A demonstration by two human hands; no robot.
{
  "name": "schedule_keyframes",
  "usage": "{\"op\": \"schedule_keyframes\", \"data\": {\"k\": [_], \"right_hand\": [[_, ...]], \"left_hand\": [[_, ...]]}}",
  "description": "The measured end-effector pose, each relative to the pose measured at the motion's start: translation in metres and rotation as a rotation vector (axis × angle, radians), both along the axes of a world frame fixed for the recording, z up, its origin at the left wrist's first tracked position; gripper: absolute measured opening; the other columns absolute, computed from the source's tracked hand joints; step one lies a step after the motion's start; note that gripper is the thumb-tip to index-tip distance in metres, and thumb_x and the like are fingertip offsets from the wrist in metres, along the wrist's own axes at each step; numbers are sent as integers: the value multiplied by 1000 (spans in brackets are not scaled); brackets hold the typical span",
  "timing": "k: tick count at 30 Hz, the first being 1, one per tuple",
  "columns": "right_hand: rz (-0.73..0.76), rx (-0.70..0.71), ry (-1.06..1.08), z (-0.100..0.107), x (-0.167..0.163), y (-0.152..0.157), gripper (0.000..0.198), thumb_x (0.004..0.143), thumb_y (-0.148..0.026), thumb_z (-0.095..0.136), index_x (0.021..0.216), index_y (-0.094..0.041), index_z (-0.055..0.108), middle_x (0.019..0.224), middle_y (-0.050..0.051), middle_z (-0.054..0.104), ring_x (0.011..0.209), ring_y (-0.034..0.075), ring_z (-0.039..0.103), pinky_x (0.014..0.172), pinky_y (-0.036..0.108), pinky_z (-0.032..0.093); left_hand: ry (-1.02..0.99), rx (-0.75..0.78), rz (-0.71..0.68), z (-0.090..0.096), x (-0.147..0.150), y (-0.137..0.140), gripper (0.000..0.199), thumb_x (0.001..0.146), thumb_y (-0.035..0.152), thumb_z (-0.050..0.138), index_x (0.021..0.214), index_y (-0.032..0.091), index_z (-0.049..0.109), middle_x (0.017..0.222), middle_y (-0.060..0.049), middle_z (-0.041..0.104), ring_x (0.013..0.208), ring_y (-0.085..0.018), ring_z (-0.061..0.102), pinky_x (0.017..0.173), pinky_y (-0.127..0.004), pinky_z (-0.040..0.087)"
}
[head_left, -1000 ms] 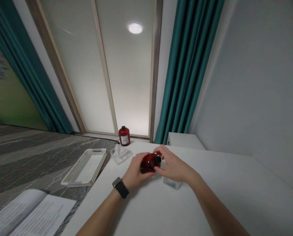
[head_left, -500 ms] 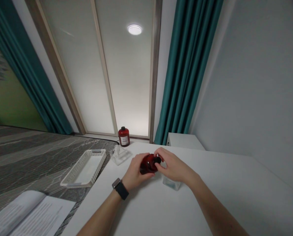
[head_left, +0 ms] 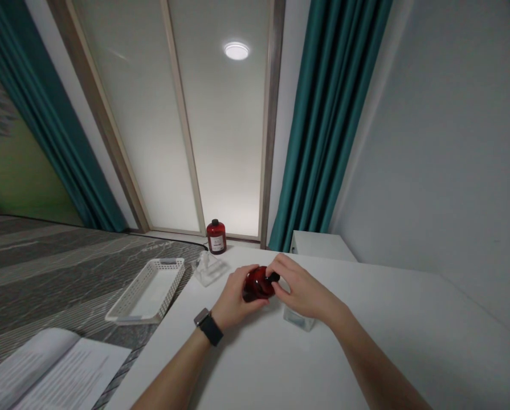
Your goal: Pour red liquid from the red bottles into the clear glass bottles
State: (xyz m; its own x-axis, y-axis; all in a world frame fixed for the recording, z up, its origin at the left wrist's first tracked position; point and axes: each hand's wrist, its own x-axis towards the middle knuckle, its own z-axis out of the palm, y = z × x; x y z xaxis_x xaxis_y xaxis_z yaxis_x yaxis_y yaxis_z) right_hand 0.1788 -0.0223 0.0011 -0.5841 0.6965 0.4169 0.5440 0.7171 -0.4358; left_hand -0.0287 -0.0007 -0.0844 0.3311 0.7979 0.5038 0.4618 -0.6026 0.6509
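My left hand [head_left: 233, 296] is closed around the body of a dark red bottle [head_left: 256, 285], which is tilted with its neck toward the right. On the black cap [head_left: 273, 277] of that bottle, the thumb and fingers of my right hand [head_left: 295, 287] are pinched. Whether the cap is loose on the neck, I cannot tell. Below my right hand, a small clear box [head_left: 298, 320] with pale contents lies on the white table [head_left: 272, 364], partly hidden by the hand.
Another red bottle [head_left: 216, 238] with a white label and black cap stands at the table's far left corner. Near it lies a crumpled clear plastic packet [head_left: 208, 270]. Left of the table are a white basket [head_left: 115, 315] and an open book [head_left: 73, 370]. A white cabinet [head_left: 323, 246] stands behind.
My right fingers have shifted slightly around the cap, with the wrist turned a little. The bottle and my left hand stay nearly where they were.
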Motion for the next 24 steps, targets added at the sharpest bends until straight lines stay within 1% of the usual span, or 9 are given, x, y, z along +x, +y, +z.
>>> {"op": "schedule_keyframes", "data": {"k": [3,6,12,16,20,24], "right_hand": [[-2,31,42,3,1,-1,26,83,-2,52,98,-24,54,101,3,55,99,21,55,90,36,46],[-44,53,95,2,4,1,25,84,-5,53,99,-24,53,101,4,55,99,21,55,89,36,46],[-105,52,117,-8,17,1,17,85,-10,53,96,-23,51,98,4,59,94,21,56,85,36,47],[-165,65,134,-16,33,-4,15,87,-13,53,96,-23,52,95,4,60,91,21,57,83,36,47],[-246,137,172,-33,61,-8,15,90,-16,50,104,-23,53,98,7,60,95,23,57,85,39,47],[-375,155,214,-64,92,-13,12,87,-16,52,96,-23,52,92,6,60,90,24,58,82,40,48]], "left_hand": [[-25,-39,11,1,-1,0,68,72,24,79,131,21,47,132,-12,57,122,-32,53,107,-51,40],[-63,-63,8,0,-1,1,64,74,25,76,130,19,46,132,-13,56,122,-31,54,107,-50,40],[-84,-97,31,-1,1,-1,62,73,26,75,126,18,45,125,-12,58,118,-31,56,104,-49,43],[-70,-104,30,-3,3,-2,63,73,28,75,126,17,43,125,-13,57,118,-32,56,104,-49,43],[-68,-114,36,-4,4,-3,60,75,29,72,127,17,42,126,-14,58,119,-32,57,105,-50,43],[-79,-125,35,-3,4,-1,56,77,30,69,126,18,43,123,-13,61,116,-32,59,103,-51,45]]}}
